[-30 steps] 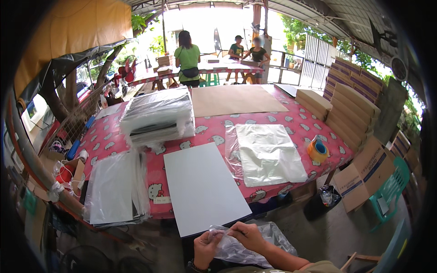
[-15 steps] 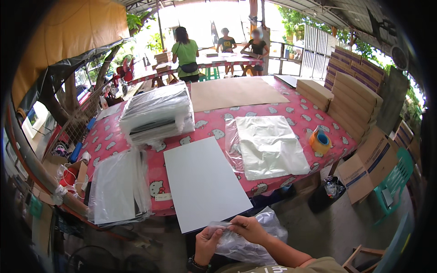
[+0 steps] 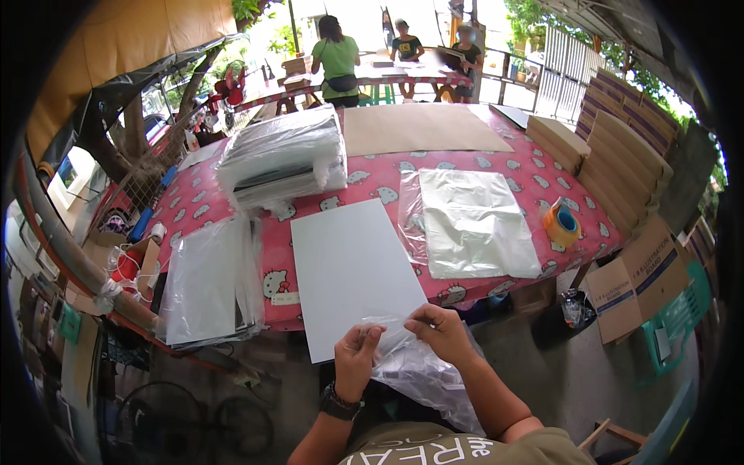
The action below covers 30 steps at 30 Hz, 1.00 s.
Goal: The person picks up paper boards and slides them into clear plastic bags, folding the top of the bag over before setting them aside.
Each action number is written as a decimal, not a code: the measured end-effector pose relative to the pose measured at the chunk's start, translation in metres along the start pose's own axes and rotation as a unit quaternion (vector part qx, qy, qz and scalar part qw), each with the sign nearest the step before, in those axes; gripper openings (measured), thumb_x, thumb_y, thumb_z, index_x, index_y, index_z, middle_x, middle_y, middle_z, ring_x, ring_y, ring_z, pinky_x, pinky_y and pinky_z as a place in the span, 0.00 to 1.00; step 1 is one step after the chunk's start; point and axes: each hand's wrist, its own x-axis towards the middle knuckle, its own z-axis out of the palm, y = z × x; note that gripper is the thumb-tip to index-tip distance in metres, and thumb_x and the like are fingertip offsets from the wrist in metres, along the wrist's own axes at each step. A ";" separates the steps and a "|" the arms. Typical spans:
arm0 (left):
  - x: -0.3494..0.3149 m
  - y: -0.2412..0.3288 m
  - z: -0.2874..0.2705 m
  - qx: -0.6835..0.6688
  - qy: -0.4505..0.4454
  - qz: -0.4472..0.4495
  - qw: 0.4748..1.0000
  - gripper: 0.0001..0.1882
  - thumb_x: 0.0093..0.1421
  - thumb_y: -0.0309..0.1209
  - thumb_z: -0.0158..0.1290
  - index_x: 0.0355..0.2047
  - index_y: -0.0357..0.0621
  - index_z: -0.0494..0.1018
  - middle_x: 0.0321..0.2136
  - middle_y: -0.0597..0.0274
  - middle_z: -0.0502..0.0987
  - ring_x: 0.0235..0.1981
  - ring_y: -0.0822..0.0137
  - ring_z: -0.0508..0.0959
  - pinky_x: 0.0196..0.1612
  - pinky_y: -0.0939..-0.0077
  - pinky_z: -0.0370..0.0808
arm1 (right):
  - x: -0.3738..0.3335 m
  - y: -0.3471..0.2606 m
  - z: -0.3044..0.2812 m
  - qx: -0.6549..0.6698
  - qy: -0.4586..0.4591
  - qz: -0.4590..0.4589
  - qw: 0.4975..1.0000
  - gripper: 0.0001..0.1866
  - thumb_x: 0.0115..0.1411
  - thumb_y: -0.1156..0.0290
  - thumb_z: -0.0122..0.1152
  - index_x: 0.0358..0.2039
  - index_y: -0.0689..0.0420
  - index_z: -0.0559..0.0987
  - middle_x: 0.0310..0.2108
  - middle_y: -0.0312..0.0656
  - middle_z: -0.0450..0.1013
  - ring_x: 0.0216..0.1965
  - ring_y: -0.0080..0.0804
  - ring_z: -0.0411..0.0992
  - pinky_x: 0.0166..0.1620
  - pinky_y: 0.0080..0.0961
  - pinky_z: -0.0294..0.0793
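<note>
My left hand point(image 3: 358, 357) and my right hand point(image 3: 442, 332) both pinch the top edge of a clear plastic bag point(image 3: 422, 372) that hangs down over my lap. The hands are close together, just in front of the near edge of a white board point(image 3: 349, 271) lying on the pink patterned table point(image 3: 372, 182). A dark band is on my left wrist. To the right of the board lies a flat pile of clear plastic bags point(image 3: 473, 221).
A wrapped stack of boards point(image 3: 283, 159) sits at the back left, bagged boards point(image 3: 205, 279) at the near left, brown cardboard point(image 3: 418, 128) at the back. An orange tape roll point(image 3: 561, 223) is at the right edge, cardboard boxes point(image 3: 639, 279) beside it. Three people stand at a far table.
My hands have lifted the plastic bag higher and closer to the white board's near edge. The view has tipped slightly downward.
</note>
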 end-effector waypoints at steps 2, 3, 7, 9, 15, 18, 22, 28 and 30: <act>-0.003 0.001 -0.002 -0.022 0.009 -0.006 1.000 0.10 0.55 0.36 0.50 0.26 0.41 0.72 0.15 0.72 0.69 0.11 0.84 0.63 0.13 0.90 0.54 | 0.002 -0.001 0.002 0.022 -0.018 0.028 0.999 0.07 0.51 0.71 0.57 0.24 0.63 0.72 0.15 0.32 0.67 0.18 0.14 0.62 0.23 0.12 0.62; -0.003 0.003 -0.002 -0.024 0.025 -0.005 0.999 0.11 0.55 0.36 0.50 0.26 0.41 0.72 0.16 0.72 0.69 0.11 0.84 0.63 0.13 0.90 0.54 | 0.004 -0.001 0.004 0.035 -0.011 0.022 0.999 0.07 0.51 0.71 0.57 0.24 0.62 0.72 0.15 0.32 0.66 0.18 0.13 0.62 0.22 0.12 0.62; 0.010 0.010 -0.002 -0.041 0.050 -0.017 0.998 0.11 0.54 0.36 0.51 0.28 0.40 0.71 0.15 0.73 0.68 0.11 0.85 0.62 0.13 0.91 0.55 | 0.012 -0.003 0.009 0.073 0.014 0.033 0.997 0.07 0.52 0.71 0.56 0.24 0.62 0.72 0.14 0.30 0.65 0.17 0.12 0.60 0.21 0.11 0.60; 0.014 0.008 -0.005 -0.056 0.046 -0.017 0.997 0.11 0.54 0.36 0.51 0.28 0.39 0.71 0.14 0.73 0.67 0.11 0.85 0.62 0.13 0.91 0.55 | 0.016 -0.005 0.012 0.072 0.031 0.038 0.996 0.08 0.52 0.71 0.56 0.23 0.61 0.72 0.12 0.29 0.62 0.16 0.11 0.57 0.19 0.12 0.57; 0.015 0.005 -0.007 -0.067 0.058 0.003 0.996 0.13 0.55 0.38 0.50 0.23 0.40 0.69 0.12 0.74 0.65 0.10 0.85 0.61 0.13 0.91 0.55 | 0.014 -0.005 0.022 -0.060 0.079 -0.023 0.995 0.10 0.54 0.69 0.53 0.20 0.62 0.72 0.09 0.29 0.59 0.13 0.12 0.55 0.16 0.13 0.54; 0.009 -0.006 -0.013 -0.084 0.041 -0.032 0.995 0.13 0.55 0.39 0.49 0.23 0.41 0.69 0.12 0.74 0.65 0.11 0.85 0.61 0.13 0.90 0.54 | 0.008 -0.003 0.025 -0.103 0.080 -0.038 0.991 0.10 0.54 0.69 0.52 0.21 0.62 0.72 0.10 0.37 0.60 0.13 0.15 0.56 0.17 0.18 0.56; -0.006 -0.015 -0.020 -0.200 -0.030 -0.083 0.976 0.12 0.56 0.37 0.48 0.25 0.39 0.69 0.15 0.69 0.68 0.16 0.79 0.67 0.24 0.86 0.65 | -0.001 0.006 0.026 -0.136 0.084 -0.060 0.985 0.10 0.54 0.69 0.51 0.22 0.63 0.72 0.09 0.42 0.62 0.13 0.17 0.59 0.17 0.22 0.60; -0.025 -0.011 -0.033 -0.441 -0.098 -0.157 0.878 0.08 0.53 0.34 0.50 0.28 0.44 0.66 0.21 0.62 0.72 0.21 0.67 0.71 0.41 0.69 0.67 | -0.012 0.042 0.017 0.206 -0.002 0.104 0.973 0.11 0.54 0.66 0.52 0.27 0.62 0.73 0.21 0.34 0.69 0.24 0.19 0.65 0.30 0.15 0.64; -0.024 -0.020 -0.042 -0.426 -0.153 -0.101 0.886 0.08 0.52 0.33 0.51 0.30 0.44 0.66 0.21 0.60 0.71 0.21 0.67 0.71 0.40 0.67 0.68 | -0.017 0.034 0.012 0.194 -0.118 0.094 0.969 0.12 0.56 0.65 0.50 0.30 0.61 0.73 0.28 0.32 0.68 0.31 0.19 0.65 0.37 0.15 0.62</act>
